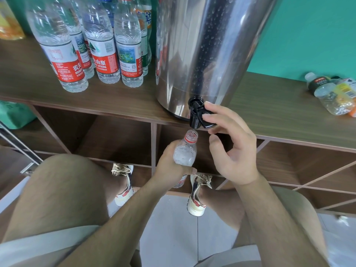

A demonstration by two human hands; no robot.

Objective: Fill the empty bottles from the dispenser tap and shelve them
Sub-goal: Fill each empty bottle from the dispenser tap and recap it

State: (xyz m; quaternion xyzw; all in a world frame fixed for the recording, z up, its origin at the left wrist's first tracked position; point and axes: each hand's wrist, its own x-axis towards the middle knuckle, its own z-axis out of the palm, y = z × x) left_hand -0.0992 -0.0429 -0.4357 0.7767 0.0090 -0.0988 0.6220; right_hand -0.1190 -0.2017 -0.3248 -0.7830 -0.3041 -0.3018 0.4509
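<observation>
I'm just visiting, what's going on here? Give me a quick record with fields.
Dispenser: steel urn standing on the wooden shelf top
Tap: black tap lever, pinched by the right hand
Bottle: uncapped bottle, mouth under the spout, gripped by the left hand
Flow: thin stream entering the mouth
Left of urn: upright bottles
Right of urn: crushed bottles lying down

Dispenser [202, 45] stood upper centre on the shelf top [269, 105], standing bottles [100, 51] clustered left of it, crushed bottles [331, 93] lay at right edge, a bottle [185, 153] sat under the tap [196, 114], compartments [115, 139] behind it.
</observation>
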